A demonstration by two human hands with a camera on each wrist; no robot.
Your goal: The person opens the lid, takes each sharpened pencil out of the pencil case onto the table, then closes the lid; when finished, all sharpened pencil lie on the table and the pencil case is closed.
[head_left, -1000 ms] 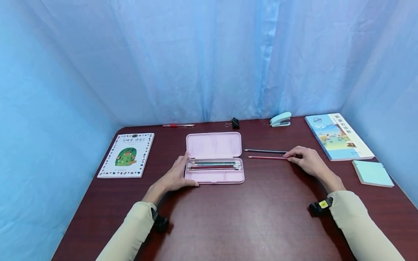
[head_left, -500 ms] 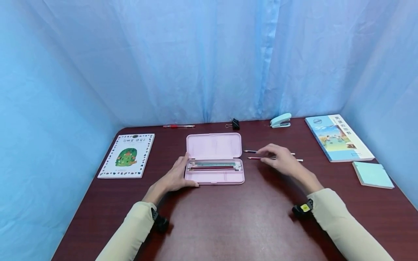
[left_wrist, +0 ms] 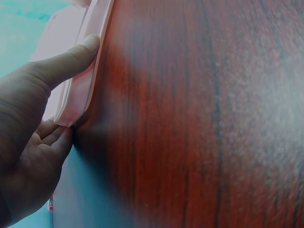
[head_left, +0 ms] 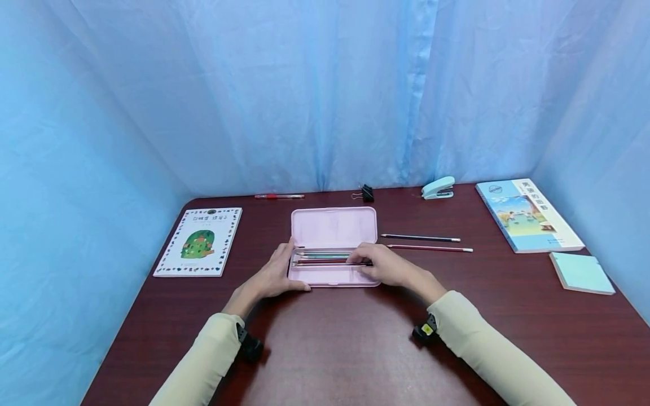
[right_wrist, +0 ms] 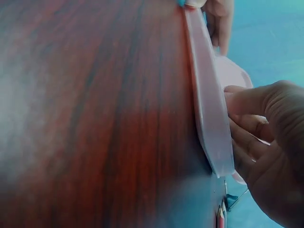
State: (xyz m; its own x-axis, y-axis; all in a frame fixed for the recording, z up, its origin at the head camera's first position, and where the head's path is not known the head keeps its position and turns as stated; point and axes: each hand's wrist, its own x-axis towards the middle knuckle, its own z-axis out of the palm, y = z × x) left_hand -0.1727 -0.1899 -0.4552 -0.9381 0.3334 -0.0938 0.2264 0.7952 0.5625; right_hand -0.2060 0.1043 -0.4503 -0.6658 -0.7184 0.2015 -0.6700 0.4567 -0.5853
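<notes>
A pink pencil case point(head_left: 320, 276) lies open on the table, its lid point(head_left: 335, 225) laid back. Several pencils point(head_left: 317, 261) rest side by side in its long compartment. My left hand point(head_left: 271, 274) grips the case's left end, thumb along the front wall and fingers at the side; the left wrist view shows this too. My right hand point(head_left: 388, 265) reaches into the right end of the case, bent fingers over the pencils' ends. In the right wrist view its thumb point(right_wrist: 247, 100) dips behind the front wall; I cannot tell whether the fingertips pinch a pencil.
Right of the case lie a dark pencil point(head_left: 421, 238) and a red pencil point(head_left: 431, 248). Along the back are a red pen point(head_left: 279, 196), a binder clip point(head_left: 367, 193) and a stapler point(head_left: 438, 188). Books point(head_left: 200, 242) point(head_left: 528, 217) and a notepad point(head_left: 581, 272) flank the sides.
My right hand has let go of the red pencil on the table and moved left, passing over the two loose pencils, into the case. The left hand stays put.
</notes>
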